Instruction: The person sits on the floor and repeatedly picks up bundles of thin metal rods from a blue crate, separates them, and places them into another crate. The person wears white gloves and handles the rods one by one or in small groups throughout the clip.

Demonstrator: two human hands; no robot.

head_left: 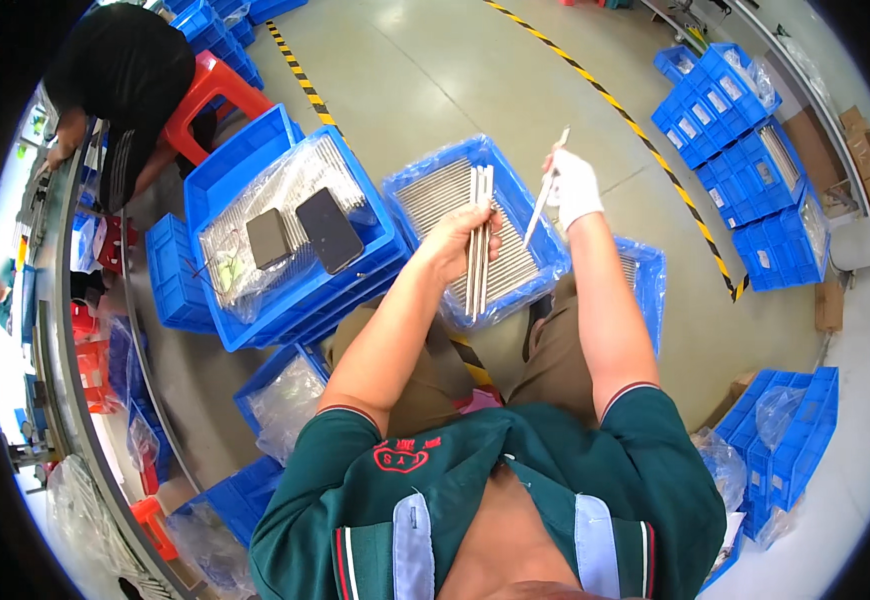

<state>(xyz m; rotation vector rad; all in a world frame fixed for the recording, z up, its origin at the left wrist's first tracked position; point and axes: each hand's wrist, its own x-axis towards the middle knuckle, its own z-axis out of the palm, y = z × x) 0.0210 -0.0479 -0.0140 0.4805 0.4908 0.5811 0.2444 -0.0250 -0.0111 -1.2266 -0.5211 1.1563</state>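
Observation:
My left hand point(463, 240), bare, is closed around a small bundle of thin metal rods point(477, 275) that stand nearly lengthwise to me. In a white glove, my right hand point(576, 188) pinches a single metal rod point(540, 208), tilted with its lower end toward the crate. Beneath both hands is a blue crate point(503, 162) lined with clear plastic. Rows of similar rods point(433, 198) lie side by side in it. The bundle hangs over these rows, and my right hand is above the crate's right side.
Left of the crate, stacked blue bins point(290, 300) bear bagged rods, a black phone point(329, 230) and a dark flat box point(268, 238). Another blue crate point(650, 290) stands by my right knee. A person point(120, 70) works near a red stool point(217, 95). Blue bins point(775, 250) are stacked at right.

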